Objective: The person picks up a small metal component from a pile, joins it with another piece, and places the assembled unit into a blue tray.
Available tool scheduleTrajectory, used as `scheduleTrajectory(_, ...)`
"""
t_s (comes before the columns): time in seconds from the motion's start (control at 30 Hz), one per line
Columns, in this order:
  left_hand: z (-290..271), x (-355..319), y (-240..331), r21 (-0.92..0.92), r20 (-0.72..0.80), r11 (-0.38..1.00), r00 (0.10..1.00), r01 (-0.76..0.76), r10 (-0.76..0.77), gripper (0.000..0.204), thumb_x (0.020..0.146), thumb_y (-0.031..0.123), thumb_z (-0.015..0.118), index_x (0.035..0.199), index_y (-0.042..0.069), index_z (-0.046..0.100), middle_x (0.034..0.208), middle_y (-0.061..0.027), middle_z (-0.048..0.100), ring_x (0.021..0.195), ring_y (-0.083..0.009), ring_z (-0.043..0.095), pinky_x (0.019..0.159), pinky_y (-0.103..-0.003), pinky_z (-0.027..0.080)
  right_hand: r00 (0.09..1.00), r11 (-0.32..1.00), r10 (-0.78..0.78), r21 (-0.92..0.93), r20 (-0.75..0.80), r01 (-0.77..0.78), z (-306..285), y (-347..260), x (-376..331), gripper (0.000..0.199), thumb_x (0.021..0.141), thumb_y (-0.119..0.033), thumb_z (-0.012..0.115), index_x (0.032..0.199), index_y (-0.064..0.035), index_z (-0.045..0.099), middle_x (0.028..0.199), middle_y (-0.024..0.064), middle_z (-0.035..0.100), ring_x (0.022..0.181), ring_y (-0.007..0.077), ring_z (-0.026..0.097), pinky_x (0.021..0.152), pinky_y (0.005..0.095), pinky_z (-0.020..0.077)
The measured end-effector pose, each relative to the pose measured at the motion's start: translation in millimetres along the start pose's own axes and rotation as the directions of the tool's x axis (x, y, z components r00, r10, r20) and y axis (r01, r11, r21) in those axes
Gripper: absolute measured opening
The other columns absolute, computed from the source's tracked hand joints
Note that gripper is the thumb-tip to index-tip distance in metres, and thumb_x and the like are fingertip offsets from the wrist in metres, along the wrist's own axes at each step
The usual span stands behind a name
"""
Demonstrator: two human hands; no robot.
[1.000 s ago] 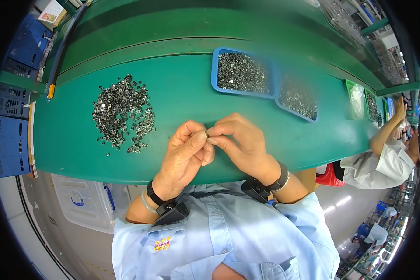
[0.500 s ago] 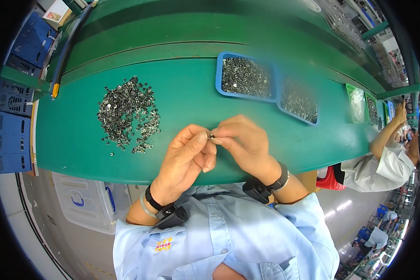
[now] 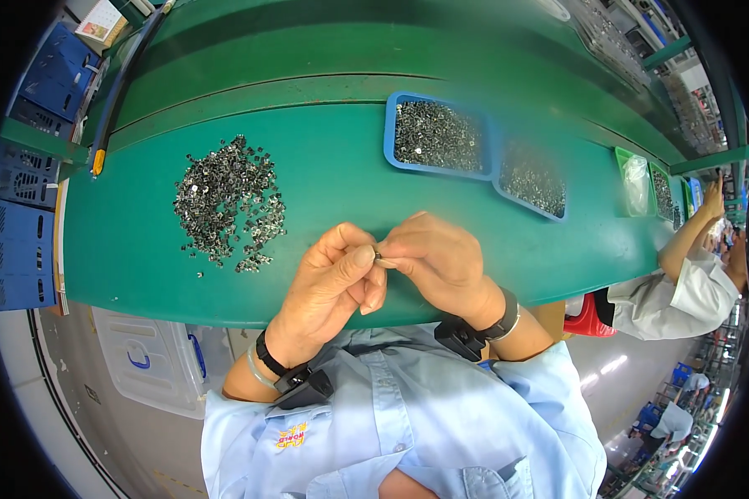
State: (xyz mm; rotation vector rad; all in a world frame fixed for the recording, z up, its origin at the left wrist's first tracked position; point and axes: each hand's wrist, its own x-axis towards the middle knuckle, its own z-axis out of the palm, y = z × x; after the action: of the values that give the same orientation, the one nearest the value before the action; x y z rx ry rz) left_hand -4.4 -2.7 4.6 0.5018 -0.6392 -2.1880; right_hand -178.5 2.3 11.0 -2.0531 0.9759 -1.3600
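My left hand [image 3: 334,276] and my right hand [image 3: 438,259] meet in front of me over the near part of the green table [image 3: 341,187]. Between their pinched thumbs and fingertips is a small dark metal part [image 3: 378,255], mostly covered by the fingers. Both hands are closed on it. Left of my hands lies a loose pile of small shiny metal parts [image 3: 225,200]. Beyond my right hand stand a blue tray [image 3: 389,137] filled with similar small parts and a second blue tray [image 3: 531,202] beside it, partly blurred.
Farther right are a green tray [image 3: 622,170] with a clear plastic bag and a co-worker's arm [image 3: 689,237]. Below the table's left side sits a clear lidded box [image 3: 141,358]. Blue crates [image 3: 21,254] are stacked at the far left. A raised green ledge [image 3: 291,90] borders the back.
The fingertips of my right hand have shifted slightly down and closer around the small metal part, which shows less now. My left hand stays almost in place; the pile and trays look unchanged.
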Motion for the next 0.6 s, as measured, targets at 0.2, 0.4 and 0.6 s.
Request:
scheduleTrajectory(0.2, 1.0, -0.5, 7.9, 0.113, -0.030, 0.994, 1.000, 0.005, -0.002, 0.015, 0.093, 0.019, 0.056, 0.092, 0.005, 0.053, 0.078, -0.0065, 0.061, 0.057, -0.0114, 0.052, 0.050, -0.024, 0.042, 1.000, 1.000, 0.013, -0.015, -0.010, -0.013, 1.7, 2.5, -2.2, 0.012, 0.077, -0.003, 0.067, 0.089, -0.0032, 0.064, 0.081, 0.0102, 0.063, 0.071, 0.0233, 0.061, 0.060, 0.0315, 0.0479)
scheduleTrajectory(0.4, 6.0, 0.4, 8.0, 0.109, -0.076, 0.993, 0.997, 0.038, -0.030, 0.017, 0.095, 0.021, 0.053, 0.091, 0.005, 0.052, 0.075, -0.0056, 0.059, 0.058, -0.0109, 0.052, 0.051, -0.024, 0.042, 0.982, 0.980, 0.187, 0.068, -0.031, -0.185, 2.8, 0.8, -3.9, 0.010, 0.077, -0.004, 0.069, 0.086, -0.0048, 0.065, 0.081, 0.0075, 0.064, 0.072, 0.0205, 0.061, 0.062, 0.0301, 0.0486)
scheduleTrajectory(0.6, 4.2, 5.2, 8.8, 0.035, -0.030, 0.998, 0.998, 0.050, -0.049, 0.020, 0.095, 0.023, 0.052, 0.089, 0.004, 0.052, 0.074, -0.0052, 0.058, 0.057, -0.0108, 0.051, 0.050, -0.023, 0.042, 0.963, 0.950, 0.268, 0.173, -0.031, -0.259, 4.0, 7.5, -7.9, 0.009, 0.078, -0.006, 0.069, 0.086, -0.0052, 0.065, 0.082, 0.0055, 0.064, 0.074, 0.0178, 0.060, 0.064, 0.0286, 0.0486)
